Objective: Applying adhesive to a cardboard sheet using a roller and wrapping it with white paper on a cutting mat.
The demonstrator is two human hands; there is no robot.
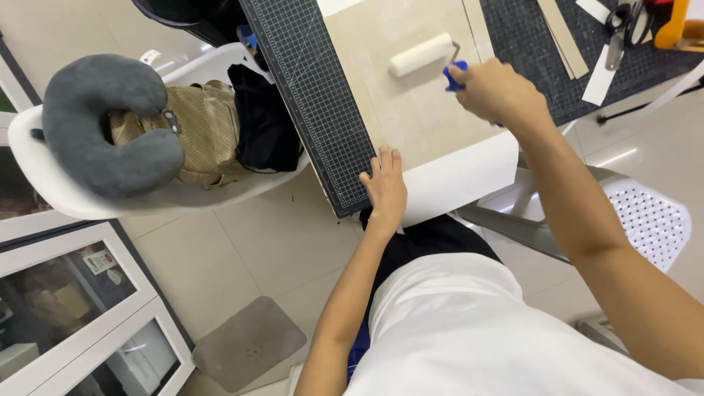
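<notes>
1. Grip: the right hand is closed around the blue handle of a small paint roller, fingers wrapped tight. The left hand holds nothing; it lies flat, fingers together, pressing on the near edge of the work.
2. The dark cutting mat with its grid is the largest piece, running from 12 o'clock down to the table corner near the centre of the view. It looks stiff and heavy enough to stay put.
3. On it lies a beige board, at 1 o'clock from the left hand. It looks flat and fairly stiff, probably light; flat palm pressure at an edge suits it better than pinching.
4. A white sheet sticks out from under the board at the near edge, overhanging the table just right of the left hand. It looks thin and easily creased.
5. The roller rests on the board at 11 o'clock from the right hand. Its cream sleeve looks soft and light, possibly tacky; the handle is the place to hold it.
6. Scissors and pale strips lie at 2 o'clock, well apart.
</notes>
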